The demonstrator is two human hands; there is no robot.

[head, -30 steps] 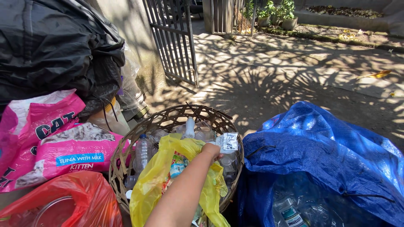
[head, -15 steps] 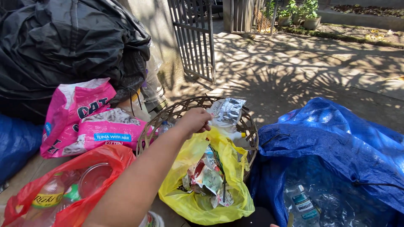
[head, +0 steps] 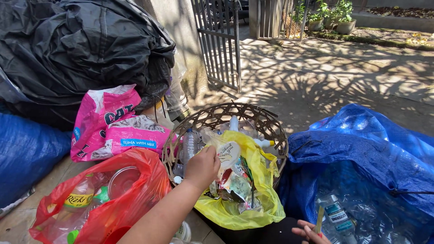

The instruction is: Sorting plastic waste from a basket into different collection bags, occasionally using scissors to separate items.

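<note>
From the head camera, the woven basket sat at the centre of the scene and served as the landmark. Draped inside it and spilling over its near rim lay a yellow plastic bag stuffed with crumpled wrappers. The left hand reached in over the basket's near-left rim, its fingers closed around a round white plastic lid held just above the yellow bag. The lid looked light, thin and fairly stiff, likely a little slick, so a pinch at its edge between thumb and fingers seemed the natural hold; it would probably flex or crack if squeezed hard. Clear plastic bottles stood behind the bag, within the basket's far half.

Left of the basket lay a red plastic bag holding bottles and a clear cup, and behind that a pink pet-food sack, with a big black sack farther back. Right of the basket spread a blue bag full of empty bottles. In front of the basket, at the lower edge, the right hand showed only in part, fingers pinched on a thin yellowish stick. A metal gate stood beyond the basket.
</note>
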